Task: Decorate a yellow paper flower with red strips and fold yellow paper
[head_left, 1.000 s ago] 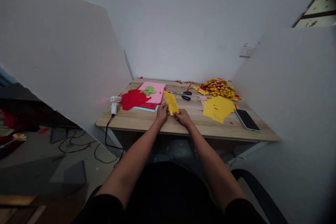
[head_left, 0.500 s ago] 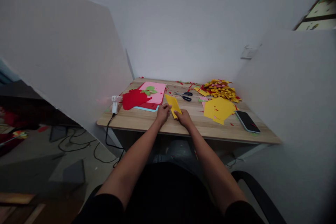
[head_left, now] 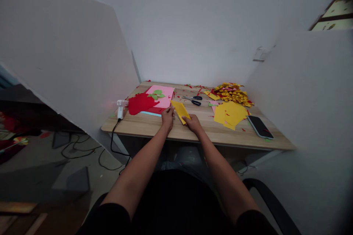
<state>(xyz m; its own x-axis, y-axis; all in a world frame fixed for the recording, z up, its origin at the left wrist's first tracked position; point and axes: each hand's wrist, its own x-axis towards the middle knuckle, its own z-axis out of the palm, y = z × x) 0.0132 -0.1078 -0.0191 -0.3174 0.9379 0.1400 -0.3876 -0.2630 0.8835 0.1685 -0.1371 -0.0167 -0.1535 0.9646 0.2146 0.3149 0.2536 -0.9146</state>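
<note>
A folded piece of yellow paper (head_left: 180,111) is held up at a tilt over the front of the wooden table. My right hand (head_left: 194,123) grips its lower right end, thumb on top. Curled in at the paper's left edge, my left hand (head_left: 167,118) has thumb and fingertips pinched together near the upper left corner. Black-handled scissors (head_left: 194,100) lie just beyond the paper, blades pointing left.
Pink sheets (head_left: 165,93) with green leaf cutouts (head_left: 157,94) and red paper (head_left: 139,104) lie left. On the right are yellow paper sheets (head_left: 231,113), a heap of yellow folded pieces (head_left: 234,93) and a phone (head_left: 260,127). A white corded tool (head_left: 120,110) stands at the left edge.
My left hand has shifted left along the yellow paper toward its upper left corner. The paper's upper end has swung slightly left, while my right hand stays in place.
</note>
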